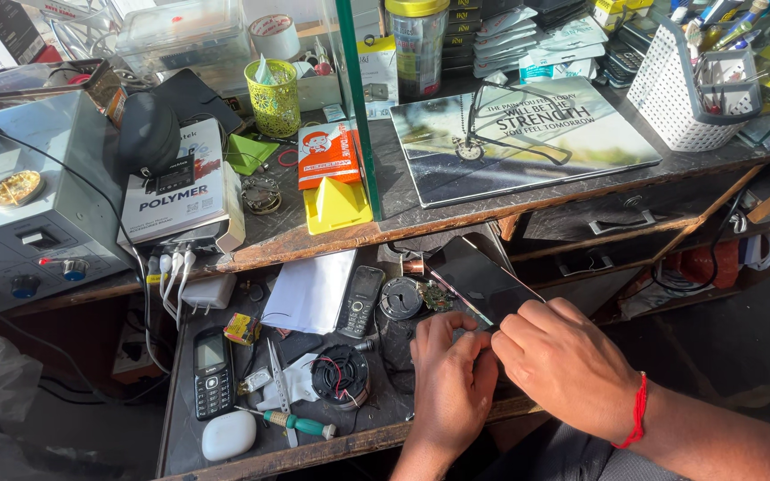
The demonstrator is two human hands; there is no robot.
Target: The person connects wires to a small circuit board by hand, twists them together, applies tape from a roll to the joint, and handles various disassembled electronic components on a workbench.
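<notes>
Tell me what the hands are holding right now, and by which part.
Both hands grip a dark smartphone at its near end: the left hand and right hand pinch that edge with their fingertips, while its far end points away.

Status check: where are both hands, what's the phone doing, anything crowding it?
Left hand and right hand both gripping the smartphone's near edge. Dark screen up, tilted over the lower shelf. Small speaker and keypad phone close on its left.
</notes>
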